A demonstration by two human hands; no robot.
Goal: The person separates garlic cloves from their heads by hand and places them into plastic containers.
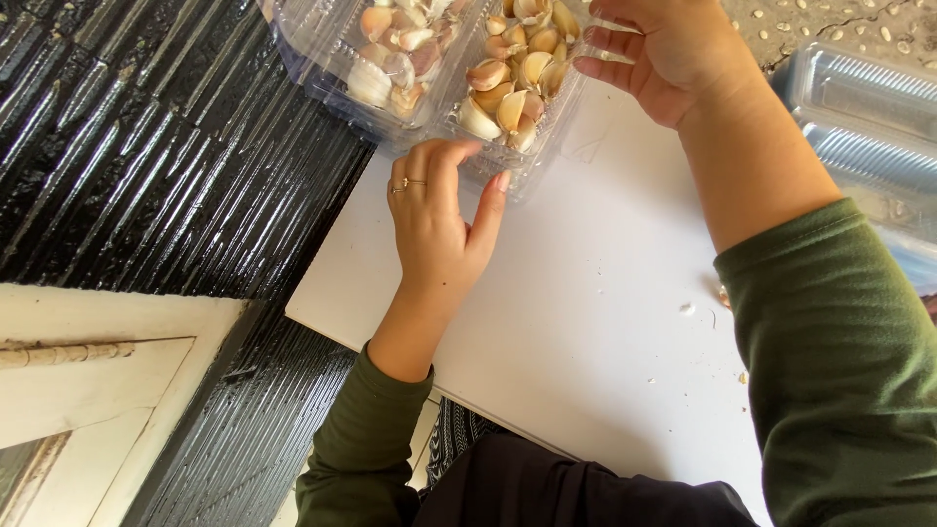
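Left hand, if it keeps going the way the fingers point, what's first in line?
The left hand points up-frame at the clear plastic container of garlic cloves; its fingertips already appear to touch the near wall, so that comes first.

**A white board and what is laid on it**

The things are carried by a flat white board (586, 293), set at a slant across the scene, its near left edge seen against a black ribbed surface. At its far end a clear plastic tray (517, 146) filled with garlic cloves (512, 93) is set on it, and a second clear tray (342, 78) of cloves is placed just beside it to the left, reaching past the board's edge. Small flakes of garlic skin (688, 308) are scattered on the right part of the board. More clear plastic trays (864, 117) are stacked at the far right.
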